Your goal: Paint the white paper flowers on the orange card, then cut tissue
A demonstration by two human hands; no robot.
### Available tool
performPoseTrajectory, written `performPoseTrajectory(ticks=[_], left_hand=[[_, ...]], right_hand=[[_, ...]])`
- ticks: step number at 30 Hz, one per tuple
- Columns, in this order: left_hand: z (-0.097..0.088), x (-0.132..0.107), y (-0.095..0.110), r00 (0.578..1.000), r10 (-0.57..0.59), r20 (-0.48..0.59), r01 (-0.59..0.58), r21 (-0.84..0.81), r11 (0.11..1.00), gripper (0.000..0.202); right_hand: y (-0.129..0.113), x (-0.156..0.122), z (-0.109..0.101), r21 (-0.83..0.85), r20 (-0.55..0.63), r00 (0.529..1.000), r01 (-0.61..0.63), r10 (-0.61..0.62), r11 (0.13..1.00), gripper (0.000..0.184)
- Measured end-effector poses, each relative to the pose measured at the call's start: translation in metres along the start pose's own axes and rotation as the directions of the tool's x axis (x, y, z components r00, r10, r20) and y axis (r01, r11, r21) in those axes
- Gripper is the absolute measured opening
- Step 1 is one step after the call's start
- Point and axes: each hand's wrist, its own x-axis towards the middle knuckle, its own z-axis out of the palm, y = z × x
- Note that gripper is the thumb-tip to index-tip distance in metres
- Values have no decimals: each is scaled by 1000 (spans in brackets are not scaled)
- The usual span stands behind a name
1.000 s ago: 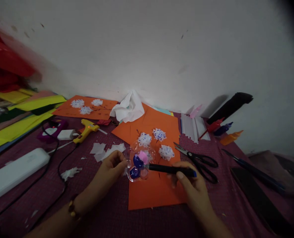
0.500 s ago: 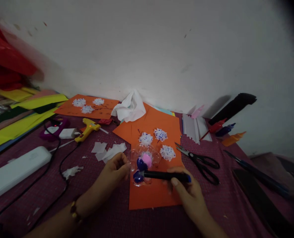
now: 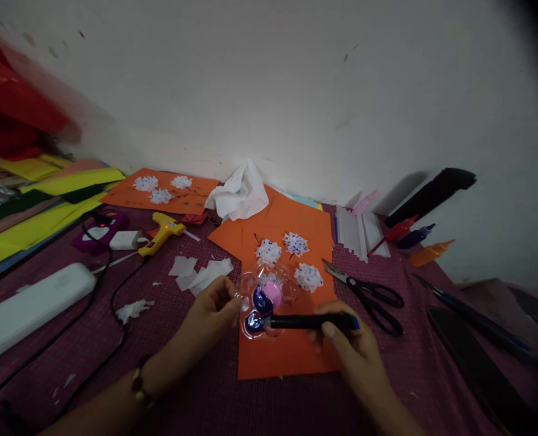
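Between thumb and fingers, my left hand (image 3: pixel 219 306) pinches the left rim of a clear flower-shaped paint palette (image 3: pixel 289 289). Dark blue paint (image 3: pixel 253 322) fills its lower-left well, with more blue and a pink patch (image 3: pixel 273 294) near the middle. My right hand (image 3: pixel 346 336) is closed around a black marker (image 3: pixel 303 321) lying nearly level, its tip pointing left at the lower-left well. Below the palette is an orange sheet (image 3: pixel 287 360). White paper blossoms with blue specks (image 3: pixel 308 277) sit on the sheet just beyond the palette.
Black-handled scissors (image 3: pixel 371 297) lie right of the sheet, near paint tubes (image 3: pixel 414 237) and a dark pen-like tool (image 3: pixel 471 315). To the left are a yellow glue gun (image 3: pixel 162 233), torn white paper (image 3: pixel 200 275), a white power strip (image 3: pixel 37 309) and cables. Crumpled tissue (image 3: pixel 239 194) rests by the wall.
The marker and my right hand have shifted slightly right, its tip drawn a little toward the right side of the blue well. My left hand keeps its hold on the palette.
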Motion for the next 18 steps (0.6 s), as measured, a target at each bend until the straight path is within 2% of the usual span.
performPoseTrajectory(ticks=[7,11,15,18], left_hand=[[-1,-3,-8,996,82,-19,-80,112,991,16],[2,-3,-4,999,36,-19,-35,56,998,18],[-1,2,-2,999,-24,-32,23,-21,1000,20],[-10,7,3,992,-61,-108,49,-115,992,23]], right_hand=[[0,-2,8,-19,31,998,-55,55,998,14],[4,-3,12,29,12,998,-54,54,998,16],[4,-1,2,104,-63,998,-17,23,994,14],[1,5,-12,87,-183,983,34,-17,996,12]])
